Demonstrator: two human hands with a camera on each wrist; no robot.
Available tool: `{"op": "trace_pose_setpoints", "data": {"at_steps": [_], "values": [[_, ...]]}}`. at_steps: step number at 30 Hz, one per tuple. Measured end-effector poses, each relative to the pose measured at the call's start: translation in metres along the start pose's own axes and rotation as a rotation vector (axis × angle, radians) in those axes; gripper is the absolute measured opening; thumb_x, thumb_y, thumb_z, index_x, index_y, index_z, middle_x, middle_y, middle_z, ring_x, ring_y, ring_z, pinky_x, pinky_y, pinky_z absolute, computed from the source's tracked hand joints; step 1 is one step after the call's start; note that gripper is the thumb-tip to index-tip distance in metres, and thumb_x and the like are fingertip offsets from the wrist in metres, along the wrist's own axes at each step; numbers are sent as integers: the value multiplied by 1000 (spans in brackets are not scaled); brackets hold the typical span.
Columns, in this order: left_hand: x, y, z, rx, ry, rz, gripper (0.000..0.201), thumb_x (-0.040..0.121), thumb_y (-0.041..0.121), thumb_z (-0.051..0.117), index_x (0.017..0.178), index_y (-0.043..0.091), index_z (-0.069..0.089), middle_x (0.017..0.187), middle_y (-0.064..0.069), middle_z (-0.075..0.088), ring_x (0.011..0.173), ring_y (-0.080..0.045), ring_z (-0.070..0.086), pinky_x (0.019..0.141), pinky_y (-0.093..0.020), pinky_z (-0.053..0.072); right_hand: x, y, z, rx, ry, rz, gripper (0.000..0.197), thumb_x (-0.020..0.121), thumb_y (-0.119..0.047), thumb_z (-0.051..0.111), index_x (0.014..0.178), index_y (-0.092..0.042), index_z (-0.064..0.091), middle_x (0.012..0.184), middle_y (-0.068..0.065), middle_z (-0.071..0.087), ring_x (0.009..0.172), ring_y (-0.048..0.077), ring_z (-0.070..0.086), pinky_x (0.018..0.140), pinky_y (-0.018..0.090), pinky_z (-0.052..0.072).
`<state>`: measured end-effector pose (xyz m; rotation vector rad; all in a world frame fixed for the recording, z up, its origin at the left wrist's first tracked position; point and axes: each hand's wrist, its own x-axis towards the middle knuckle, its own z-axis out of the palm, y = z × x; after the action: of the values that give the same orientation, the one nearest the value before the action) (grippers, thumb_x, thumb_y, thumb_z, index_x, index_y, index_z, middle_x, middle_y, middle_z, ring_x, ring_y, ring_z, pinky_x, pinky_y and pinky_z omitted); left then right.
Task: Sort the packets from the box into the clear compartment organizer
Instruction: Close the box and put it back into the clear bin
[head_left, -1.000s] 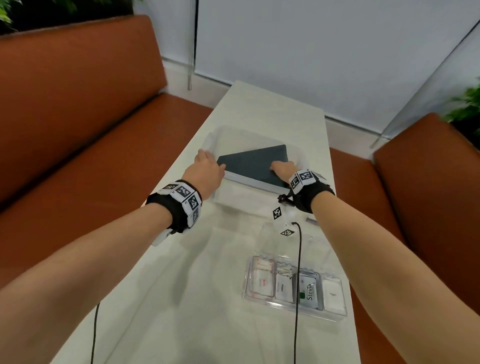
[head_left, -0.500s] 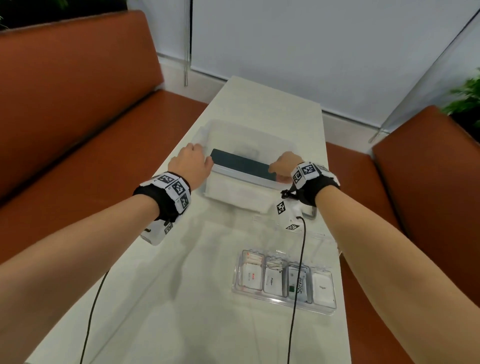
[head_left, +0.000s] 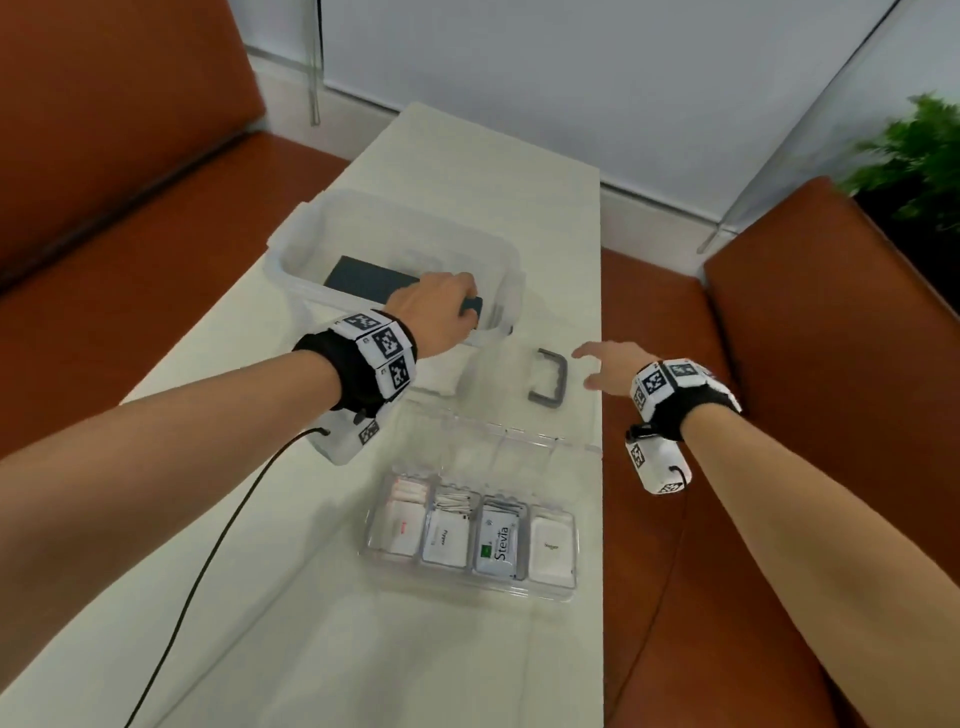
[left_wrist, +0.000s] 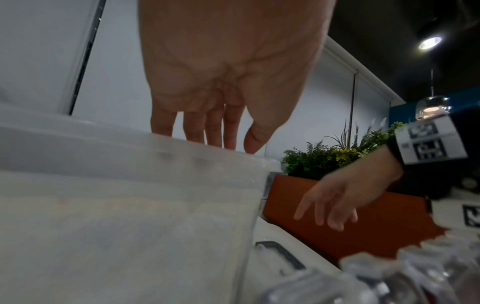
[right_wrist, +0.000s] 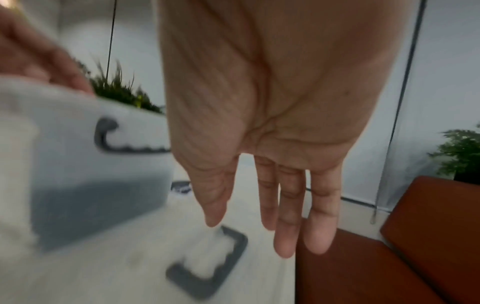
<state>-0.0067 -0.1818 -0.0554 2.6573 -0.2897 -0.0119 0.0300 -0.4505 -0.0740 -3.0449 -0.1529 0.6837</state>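
Box: our big clear box (head_left: 317, 244) sits on the white table (head_left: 467, 171), and we use it as our marker for where things are.
Dark block: a flat dark block (head_left: 363, 283) lies on the floor of the box. We cannot tell what it is.
Left hand: our left hand (head_left: 434, 312) reaches over the near wall of the box and curls round the near end of the dark block. We think we hold it so we can lift or shift it.
Right hand: our right hand (head_left: 613, 366) floats just to the right of the box. Its fingers are spread wide and it holds nothing. We think it waits to help.
Lid: the clear lid with the grey handle (head_left: 548, 379) lies flat just in front of the box, so the box stays open for us.
Organizer: the clear organizer (head_left: 470, 584) sits nearer to us than the box, close to the right side of the table.
Packets: the packets (head_left: 496, 540) lie in four slots of the organizer, one kind to a slot. We see no packets in the box, so we think the sorting is almost done.
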Motion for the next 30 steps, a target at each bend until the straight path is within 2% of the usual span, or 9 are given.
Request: {"op": "trace_pose_setpoints", "data": {"at_steps": [2, 8, 12, 15, 18, 21, 23, 25, 30], "values": [[5, 10, 11, -11, -8, -7, 31, 97, 24, 46, 125, 12, 54, 123, -11, 61, 107, -34, 58, 89, -43, 48, 4, 10, 29, -15, -67, -49, 56, 95, -23, 56, 146, -28, 34, 141, 13, 48, 123, 29, 51, 97, 32, 41], [9, 17, 25, -87, -14, -53, 29, 98, 26, 43, 120, 16, 58, 116, -9, 64, 103, -33, 60, 88, -43, 50, 8, 23, 96, 149, -40, 114, 64, 91, -44, 58, 146, -32, 26, 143, 16, 20, 106, 40, 53, 97, 44, 47], [7, 16, 28, -65, -9, -56, 28, 98, 26, 40, 103, 10, 62, 100, -10, 65, 92, -35, 60, 76, -36, 45, 7, 36, 108, 642, 26, 402, 84, 85, -34, 70, 148, -15, 18, 138, 21, 40, 109, 41, 56, 92, 50, 50], [5, 17, 28, -51, -20, -46, 32, 100, 26, 36, 97, 5, 61, 94, -12, 65, 88, -36, 59, 77, -40, 49, -1, 51, 111, 854, 21, 581, 60, 83, -28, 71, 127, 4, 45, 110, 24, 65, 95, 39, 67, 82, 50, 56], [6, 16, 26, -82, -40, -41, 32, 99, 24, 37, 96, 5, 62, 92, -12, 66, 87, -35, 60, 74, -38, 48, -9, 67, 98, 1063, 56, 644, 46, 83, -17, 71, 117, 6, 50, 93, 22, 66, 75, 36, 69, 65, 45, 59], [7, 13, 23, -129, -57, -37, 30, 98, 22, 39, 97, 6, 64, 95, -12, 67, 89, -34, 60, 78, -39, 51, -19, 79, 65, 1252, 223, 585, 23, 84, -2, 67, 105, 3, 59, 93, 18, 67, 71, 27, 69, 49, 32, 58], [9, 12, 21, -161, -64, -17, 29, 98, 19, 41, 98, 4, 66, 98, -12, 68, 89, -31, 61, 78, -37, 50, -29, 83, 38, 1195, 374, 462, 22, 84, -1, 65, 105, -1, 60, 98, 15, 70, 79, 24, 71, 63, 30, 60], [10, 12, 19, -187, -63, 7, 26, 98, 16, 45, 103, 2, 66, 100, -13, 68, 86, -25, 59, 71, -27, 42, -39, 84, 10, 1133, 511, 380, 29, 85, -1, 61, 112, -8, 56, 102, 11, 69, 86, 24, 71, 80, 40, 59], [14, 11, 4, -302, -51, -13, 28, 98, 19, 54, 122, 7, 58, 110, -11, 67, 92, -20, 59, 77, -23, 40, -66, 66, -58, 981, 700, 240, 37, 85, -1, 57, 121, -9, 53, 109, 13, 66, 89, 28, 70, 82, 43, 58]]}}
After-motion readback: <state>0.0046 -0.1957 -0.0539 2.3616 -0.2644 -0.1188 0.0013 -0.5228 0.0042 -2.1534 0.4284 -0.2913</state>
